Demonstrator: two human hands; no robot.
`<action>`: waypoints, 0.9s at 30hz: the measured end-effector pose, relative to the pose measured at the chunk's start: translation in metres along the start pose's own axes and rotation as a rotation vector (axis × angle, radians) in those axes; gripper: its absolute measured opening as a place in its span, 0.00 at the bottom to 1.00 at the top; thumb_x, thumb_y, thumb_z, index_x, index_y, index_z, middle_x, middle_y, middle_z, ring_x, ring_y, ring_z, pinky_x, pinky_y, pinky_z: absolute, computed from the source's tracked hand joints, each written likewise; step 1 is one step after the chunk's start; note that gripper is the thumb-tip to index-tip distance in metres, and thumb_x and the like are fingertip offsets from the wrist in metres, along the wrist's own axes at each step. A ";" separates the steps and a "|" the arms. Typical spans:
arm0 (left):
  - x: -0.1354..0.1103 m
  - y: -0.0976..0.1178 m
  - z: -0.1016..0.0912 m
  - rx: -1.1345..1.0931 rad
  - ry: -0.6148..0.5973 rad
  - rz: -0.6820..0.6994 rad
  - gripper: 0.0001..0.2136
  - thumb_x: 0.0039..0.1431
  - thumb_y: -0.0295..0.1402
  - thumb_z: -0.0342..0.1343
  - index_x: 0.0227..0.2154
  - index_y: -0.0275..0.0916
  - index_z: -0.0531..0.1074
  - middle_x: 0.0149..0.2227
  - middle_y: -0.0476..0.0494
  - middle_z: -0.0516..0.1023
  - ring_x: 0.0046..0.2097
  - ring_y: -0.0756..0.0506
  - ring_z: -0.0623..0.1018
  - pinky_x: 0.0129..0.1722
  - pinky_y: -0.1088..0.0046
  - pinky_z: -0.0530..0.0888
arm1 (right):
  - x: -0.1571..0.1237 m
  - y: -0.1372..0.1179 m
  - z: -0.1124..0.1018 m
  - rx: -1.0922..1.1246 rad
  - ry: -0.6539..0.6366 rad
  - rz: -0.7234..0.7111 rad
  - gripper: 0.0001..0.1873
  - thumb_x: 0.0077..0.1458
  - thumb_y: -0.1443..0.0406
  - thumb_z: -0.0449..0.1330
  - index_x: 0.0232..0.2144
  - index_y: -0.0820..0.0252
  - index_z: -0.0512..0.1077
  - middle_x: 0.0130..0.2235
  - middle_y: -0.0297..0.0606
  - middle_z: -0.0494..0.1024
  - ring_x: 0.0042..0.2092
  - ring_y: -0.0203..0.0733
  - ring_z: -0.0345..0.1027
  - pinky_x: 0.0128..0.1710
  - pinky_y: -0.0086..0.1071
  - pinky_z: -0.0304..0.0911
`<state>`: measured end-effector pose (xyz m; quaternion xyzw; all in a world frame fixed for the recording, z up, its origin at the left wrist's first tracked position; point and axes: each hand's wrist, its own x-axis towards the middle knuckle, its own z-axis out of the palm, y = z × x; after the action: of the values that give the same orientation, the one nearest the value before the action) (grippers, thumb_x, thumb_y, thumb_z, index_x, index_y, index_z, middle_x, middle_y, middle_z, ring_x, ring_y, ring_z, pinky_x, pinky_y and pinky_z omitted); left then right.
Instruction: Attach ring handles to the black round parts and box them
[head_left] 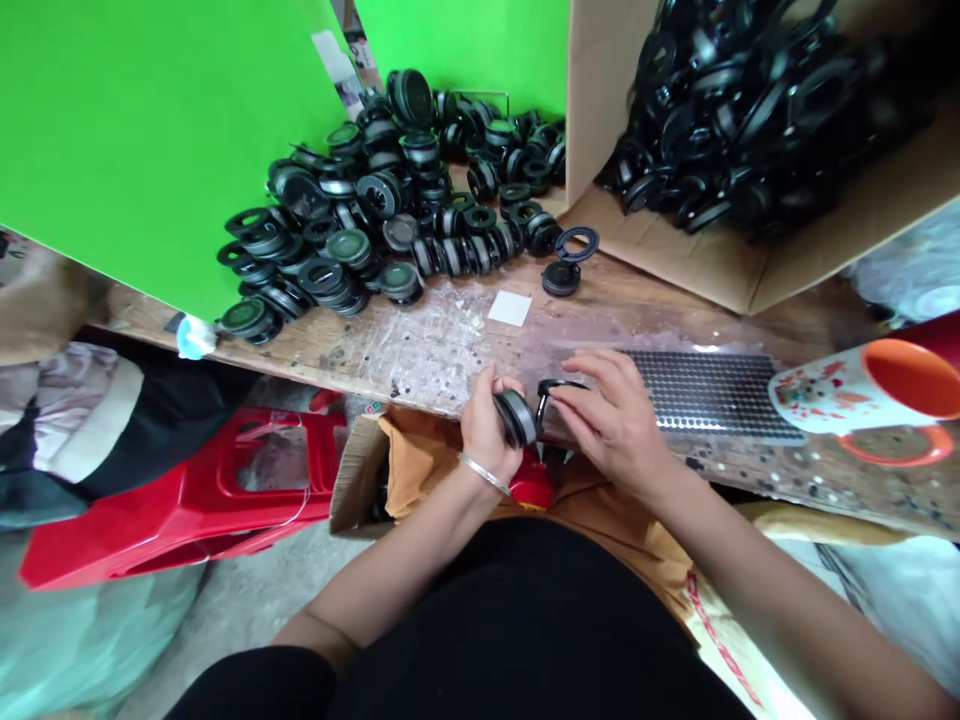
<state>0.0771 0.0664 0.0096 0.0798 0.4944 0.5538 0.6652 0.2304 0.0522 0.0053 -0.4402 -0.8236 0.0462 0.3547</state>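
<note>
My left hand [480, 430], with a bangle at the wrist, is closed around the thick round base of a black folding ring stand [516, 418]. A thin arm joins this base to a flat black ring [559, 385], which stands swung out from it. Thumb and fingers of my right hand [616, 420] pinch that ring at its edge. Just beyond the hands, a similar ring stand [561, 278] sits on the bench with its ring raised. A white square card [510, 308] lies to the left of it. Beside my right hand is a sheet of small black dots [709, 392].
A large heap of black ring stands [349, 250] covers the back left of the wooden bench [442, 350]. More fill a cardboard box [675, 260] at the back right. A mug [817, 392] lies at the right. Green panels [150, 130] rise behind; a red plastic stool [187, 500] stands below left.
</note>
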 end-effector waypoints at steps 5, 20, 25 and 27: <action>0.008 0.005 -0.001 -0.101 -0.062 -0.008 0.19 0.58 0.40 0.55 0.16 0.38 0.60 0.15 0.53 0.61 0.18 0.55 0.61 0.20 0.79 0.60 | -0.022 -0.019 0.022 -0.089 0.023 0.084 0.21 0.60 0.70 0.55 0.55 0.57 0.68 0.59 0.52 0.65 0.61 0.55 0.56 0.56 0.54 0.59; 0.008 0.003 -0.013 -0.059 -0.318 -0.226 0.27 0.61 0.47 0.50 0.12 0.34 0.65 0.14 0.51 0.58 0.16 0.54 0.62 0.16 0.80 0.56 | 0.001 -0.006 0.001 1.066 -0.116 0.934 0.27 0.63 0.46 0.45 0.41 0.59 0.72 0.33 0.40 0.77 0.35 0.42 0.73 0.35 0.36 0.70; 0.014 0.016 -0.022 0.223 -0.419 0.019 0.28 0.60 0.56 0.44 0.24 0.36 0.74 0.22 0.47 0.70 0.24 0.51 0.71 0.26 0.75 0.69 | 0.026 -0.008 -0.005 0.694 -0.377 0.689 0.26 0.63 0.49 0.45 0.44 0.59 0.75 0.26 0.35 0.75 0.30 0.41 0.70 0.32 0.33 0.64; 0.016 0.026 -0.030 0.537 -0.518 0.313 0.26 0.59 0.56 0.47 0.39 0.37 0.77 0.37 0.42 0.77 0.39 0.45 0.77 0.43 0.68 0.73 | 0.039 -0.004 -0.007 0.452 -0.377 0.500 0.22 0.63 0.53 0.46 0.43 0.57 0.75 0.37 0.38 0.78 0.41 0.44 0.72 0.42 0.35 0.63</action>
<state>0.0361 0.0754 0.0022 0.4619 0.4192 0.4612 0.6310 0.2185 0.0776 0.0334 -0.5218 -0.7107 0.3917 0.2631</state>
